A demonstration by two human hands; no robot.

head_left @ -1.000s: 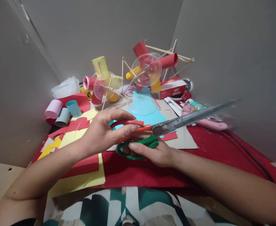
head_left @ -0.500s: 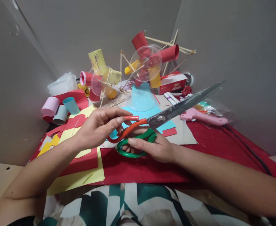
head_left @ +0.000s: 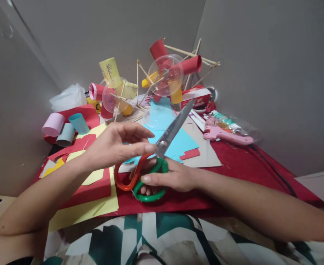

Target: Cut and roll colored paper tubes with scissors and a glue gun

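Note:
A large pair of scissors (head_left: 169, 134) with one orange and one green handle loop is held over the red cloth (head_left: 233, 162). My right hand (head_left: 173, 177) has its fingers through the green loop and grips it. My left hand (head_left: 115, 145) pinches the scissors near the pivot, thumb and fingers on the orange arm. The steel blades are together and point up and away toward the blue paper (head_left: 178, 141).
Behind stand two stick-and-paper-roll wheels with clear discs (head_left: 115, 97) (head_left: 166, 75). Loose paper rolls (head_left: 65, 127) lie at left, red and yellow sheets (head_left: 92, 198) in front of them. A pink glue gun (head_left: 225, 134) with a black cord lies right. Grey walls close in.
The scissors have swung round: the blades pointed right and now point up and away. The handles dropped toward the cloth, and my left hand shifted from the orange handle to the pivot.

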